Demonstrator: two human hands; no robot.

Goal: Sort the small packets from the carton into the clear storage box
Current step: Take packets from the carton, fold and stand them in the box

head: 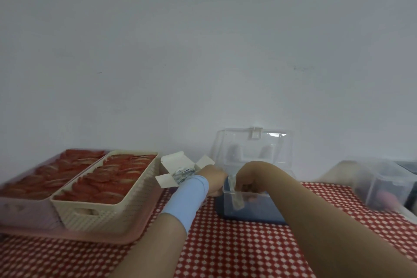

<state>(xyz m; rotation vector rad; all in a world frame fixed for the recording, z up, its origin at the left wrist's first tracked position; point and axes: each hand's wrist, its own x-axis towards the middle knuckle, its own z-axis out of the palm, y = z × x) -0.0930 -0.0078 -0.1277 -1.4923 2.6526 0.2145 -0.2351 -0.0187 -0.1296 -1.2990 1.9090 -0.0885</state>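
Observation:
A small white carton [173,162] stands open with its flaps spread, several small packets [183,173] showing inside. Right of it sits the clear storage box [228,201] with a blue base, its clear lid [252,146] raised against the wall. My left hand [214,178], a light blue band on the wrist, rests at the box's left rim beside the carton; whether it holds anything is hidden. My right hand [248,181] reaches over the box's left end, fingers closed on a small packet [233,184]. A pale strip [238,201] stands inside the box below it.
A cream perforated basket [108,214] and a pink tray [33,212], both full of red packets, fill the left side. Another clear bin [388,185] sits at the right. A red checked cloth [225,250] covers the table; a white wall is close behind.

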